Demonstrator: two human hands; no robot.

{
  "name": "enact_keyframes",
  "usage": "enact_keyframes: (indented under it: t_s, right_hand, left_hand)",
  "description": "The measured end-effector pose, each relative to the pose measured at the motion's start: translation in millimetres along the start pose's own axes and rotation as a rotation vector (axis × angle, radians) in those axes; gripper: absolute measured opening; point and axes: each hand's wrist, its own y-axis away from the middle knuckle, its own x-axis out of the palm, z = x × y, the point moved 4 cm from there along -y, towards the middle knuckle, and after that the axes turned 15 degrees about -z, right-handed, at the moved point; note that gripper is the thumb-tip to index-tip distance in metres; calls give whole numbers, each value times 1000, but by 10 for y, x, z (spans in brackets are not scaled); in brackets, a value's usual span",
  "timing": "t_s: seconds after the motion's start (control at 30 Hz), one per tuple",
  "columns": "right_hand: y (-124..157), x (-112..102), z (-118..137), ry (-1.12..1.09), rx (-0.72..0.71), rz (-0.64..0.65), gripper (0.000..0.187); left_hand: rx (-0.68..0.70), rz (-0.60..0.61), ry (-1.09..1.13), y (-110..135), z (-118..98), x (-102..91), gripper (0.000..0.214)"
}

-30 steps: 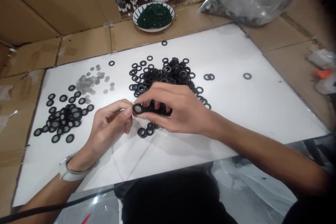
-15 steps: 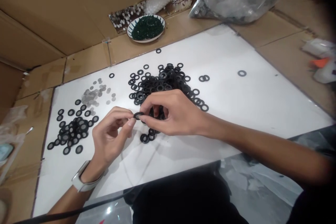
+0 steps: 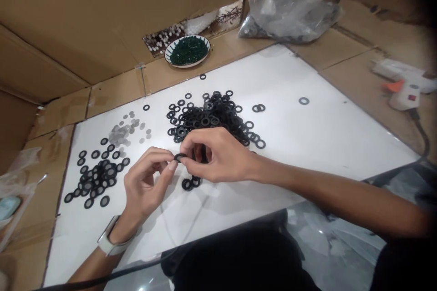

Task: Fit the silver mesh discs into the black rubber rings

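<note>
The board (image 3: 297,141) bears a heap of black rings (image 3: 218,116). From the heap, the right hand (image 3: 218,157) sits at six o'clock, the left hand (image 3: 145,184) past seven, grey-centred rings (image 3: 102,173) at eight, discs (image 3: 119,135) near nine. Both hands pinch one ring (image 3: 178,157), thumb against finger, at seven.

There are dozens of rings (image 3: 218,111), two hands (image 3: 141,188) (image 3: 225,157), one striped plate (image 3: 187,64).

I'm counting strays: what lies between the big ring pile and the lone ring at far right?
In the head view: two overlapping rings on the white surface, nearer the pile than the lone ring.
</note>
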Motion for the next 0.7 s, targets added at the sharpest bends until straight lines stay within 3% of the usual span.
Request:
enact_keyframes:
  t_s: [0.4, 0.7]
  right_hand:
    - [-23, 1, -21, 24, 65, 33, 6]
    - [-28, 3, -61, -22, 286, 89, 11]
  left_hand:
    - [15, 19, 7, -4, -18, -6, 15]
    - [-44, 27, 11, 0, 5, 16, 9]
